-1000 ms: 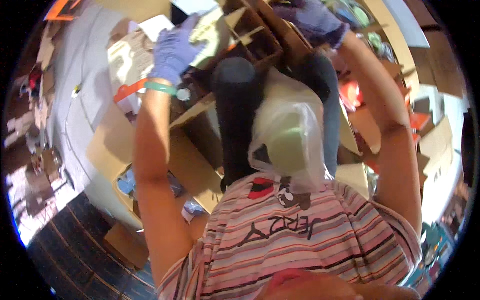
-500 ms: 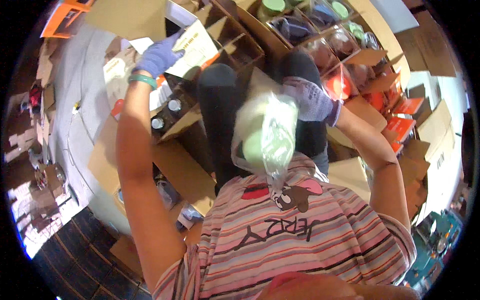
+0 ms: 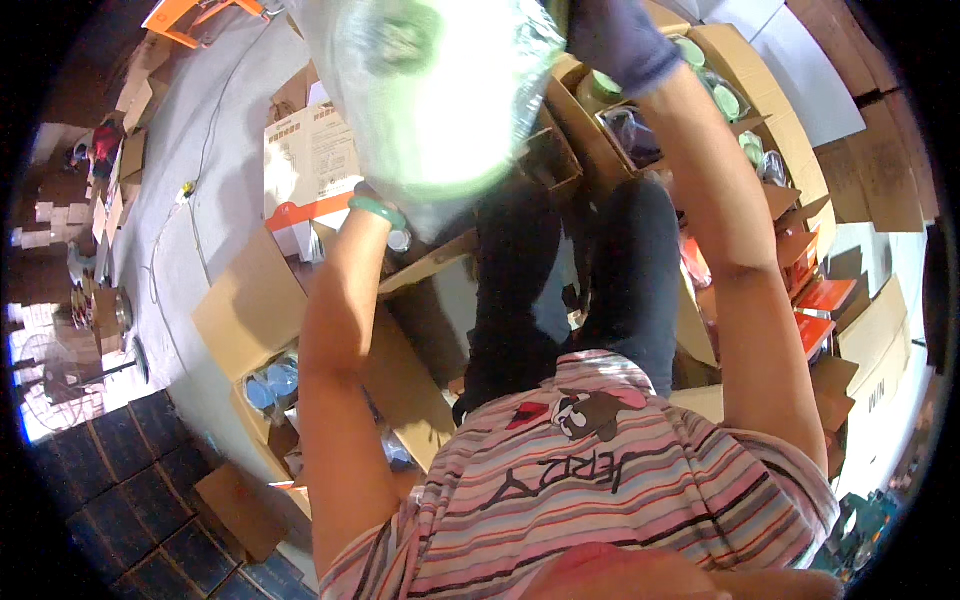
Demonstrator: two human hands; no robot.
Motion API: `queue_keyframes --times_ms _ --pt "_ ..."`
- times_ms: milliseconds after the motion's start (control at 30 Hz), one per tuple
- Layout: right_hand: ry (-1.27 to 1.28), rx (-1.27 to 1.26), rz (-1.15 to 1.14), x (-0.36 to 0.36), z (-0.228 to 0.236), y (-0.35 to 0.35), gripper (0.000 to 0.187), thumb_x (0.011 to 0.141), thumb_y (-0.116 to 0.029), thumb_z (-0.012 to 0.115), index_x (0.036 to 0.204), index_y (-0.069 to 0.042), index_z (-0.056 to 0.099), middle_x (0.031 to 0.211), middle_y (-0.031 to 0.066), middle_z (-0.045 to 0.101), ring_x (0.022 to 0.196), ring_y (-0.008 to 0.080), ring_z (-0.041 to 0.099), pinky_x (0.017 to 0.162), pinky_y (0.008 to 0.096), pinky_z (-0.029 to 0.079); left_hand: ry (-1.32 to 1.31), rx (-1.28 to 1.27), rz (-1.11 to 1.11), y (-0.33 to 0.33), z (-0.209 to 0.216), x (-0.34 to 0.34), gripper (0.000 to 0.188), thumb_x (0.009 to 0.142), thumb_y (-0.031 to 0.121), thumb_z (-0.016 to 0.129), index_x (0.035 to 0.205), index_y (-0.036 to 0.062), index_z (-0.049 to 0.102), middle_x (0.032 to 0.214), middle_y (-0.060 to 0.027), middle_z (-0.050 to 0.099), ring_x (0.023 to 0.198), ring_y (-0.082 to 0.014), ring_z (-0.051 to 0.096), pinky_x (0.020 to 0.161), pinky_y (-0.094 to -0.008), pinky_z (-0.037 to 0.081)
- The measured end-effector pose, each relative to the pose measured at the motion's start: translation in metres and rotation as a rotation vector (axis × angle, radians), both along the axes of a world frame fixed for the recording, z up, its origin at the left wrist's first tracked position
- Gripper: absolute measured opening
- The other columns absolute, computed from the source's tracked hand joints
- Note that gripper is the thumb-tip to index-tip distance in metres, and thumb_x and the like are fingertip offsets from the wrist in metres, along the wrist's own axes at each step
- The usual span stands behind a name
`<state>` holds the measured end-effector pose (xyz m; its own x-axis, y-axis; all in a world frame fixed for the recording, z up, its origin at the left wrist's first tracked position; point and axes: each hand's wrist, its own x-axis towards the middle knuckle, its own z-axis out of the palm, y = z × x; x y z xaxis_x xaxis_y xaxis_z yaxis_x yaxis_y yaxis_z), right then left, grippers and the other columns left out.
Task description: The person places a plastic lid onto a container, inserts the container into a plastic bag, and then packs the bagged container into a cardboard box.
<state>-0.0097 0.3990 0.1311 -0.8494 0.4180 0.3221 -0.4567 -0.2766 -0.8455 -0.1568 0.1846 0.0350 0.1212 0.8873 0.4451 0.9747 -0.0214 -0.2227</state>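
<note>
Plastic point(image 3: 542, 45) wraps a pale green container point(image 3: 440, 120) at twelve o'clock in my head view, looming large, its long axis roughly twelve to six and cut by the upper edge. From it, I read the right hand point(image 3: 622, 48) at about two o'clock, just beside the wrap; its fingers are out of sight, so I can't tell whether they grip. The left hand point(image 3: 366, 190) lies toward seven, mostly hidden behind the container: closure unreadable, and I can't judge which hand is nearer.
</note>
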Motion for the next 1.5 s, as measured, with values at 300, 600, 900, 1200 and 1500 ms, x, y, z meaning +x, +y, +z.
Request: queue_keyframes --times_ms 300,600,900,1200,1500 --pt "-0.075 0.466 -0.716 -0.072 -0.041 -0.01 0.051 0.087 -0.026 0.07 0.123 0.006 0.052 0.105 0.0105 0.065 0.092 0.0165 0.06 0.08 0.0297 0.05 -0.282 -0.071 0.143 -0.005 -0.031 0.0 0.038 0.086 0.035 0.062 0.119 0.0164 0.064 0.118 -0.014 0.063 0.104 -0.0318 0.062 0.09 -0.0418 0.048" --pt "-0.281 1.159 -0.433 -0.045 -0.119 -0.039 0.054 0.08 -0.042 0.072 0.113 -0.002 0.055 0.101 0.0208 0.061 0.094 0.0371 0.061 0.082 0.0453 0.048 -0.574 -0.351 0.326 0.011 -0.012 0.001 0.043 0.084 0.052 0.06 0.104 0.0161 0.07 0.092 -0.0126 0.07 0.084 -0.0322 0.067 0.074 -0.0425 0.052" --pt "0.177 1.638 -0.247 -0.076 -0.022 -0.045 0.05 0.085 -0.025 0.063 0.128 -0.002 0.051 0.126 0.0196 0.057 0.122 0.0371 0.049 0.104 0.0469 0.038 -0.485 -0.185 0.243 0.007 -0.037 -0.019 0.039 0.086 0.049 0.059 0.109 0.0173 0.067 0.098 -0.0099 0.069 0.09 -0.0309 0.065 0.078 -0.0425 0.051" --pt "-0.005 1.595 -0.195 -0.061 -0.141 0.0 0.046 0.094 -0.028 0.057 0.134 -0.007 0.053 0.141 0.0156 0.049 0.135 0.0335 0.039 0.113 0.0444 0.027 0.091 -0.214 -0.202 0.019 -0.047 -0.1 0.03 0.078 0.033 0.066 0.101 0.0149 0.067 0.101 -0.0118 0.068 0.095 -0.0271 0.064 0.084 -0.0401 0.049" --pt "-0.155 1.159 -0.451 0.009 -0.112 -0.048 0.058 0.094 -0.012 0.055 0.144 0.005 0.03 0.15 0.021 0.031 0.14 0.0302 0.029 0.115 0.0407 0.022 -0.14 -0.496 0.122 -0.046 0.042 -0.098 0.042 0.081 0.029 0.067 0.122 0.0196 0.059 0.109 -0.0048 0.067 0.104 -0.0246 0.06 0.097 -0.0434 0.042"
